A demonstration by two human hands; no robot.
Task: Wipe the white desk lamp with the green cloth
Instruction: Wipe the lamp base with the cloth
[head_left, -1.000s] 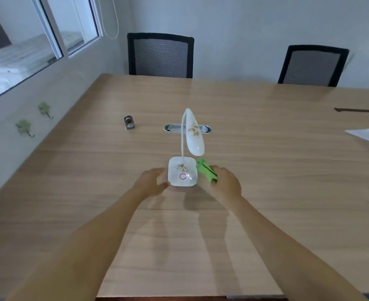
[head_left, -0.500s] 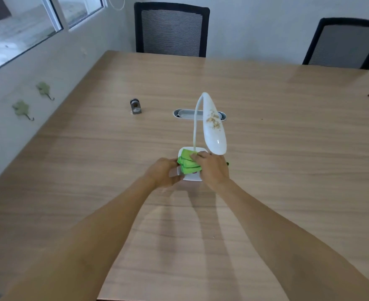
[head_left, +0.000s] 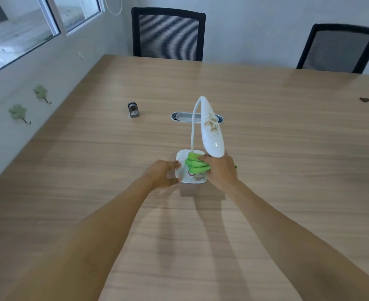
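Head view looks down on the right hand (head_left: 221,171), which is closed around a folded green cloth (head_left: 196,164) and presses it onto the top of the square base (head_left: 191,178) of a white desk lamp (head_left: 211,131). The cloth covers the far middle part of the base, while the near part shows bare white with a small printed pattern and a reddish ring mark. Across from it, the left hand (head_left: 160,173) grips the left edge of the base, fingers curled against its side. From the far side of the base a thin white neck rises and bends over into the long lamp head, which carries a speckled golden print and hangs tilted downward, its tip just above the knuckles of the right hand. The lamp stands on a wooden table (head_left: 288,148), about midway across it and nearer the near edge than the far one. Beyond the lamp an oval metal cable port (head_left: 183,117) is set into the tabletop, and to its left, toward the left edge, sits a small grey metal object (head_left: 133,109). Two black mesh office chairs (head_left: 168,34) stand along the far edge. On the wall beside the left edge are two green leaf-shaped hooks (head_left: 18,112), below a window (head_left: 16,29).
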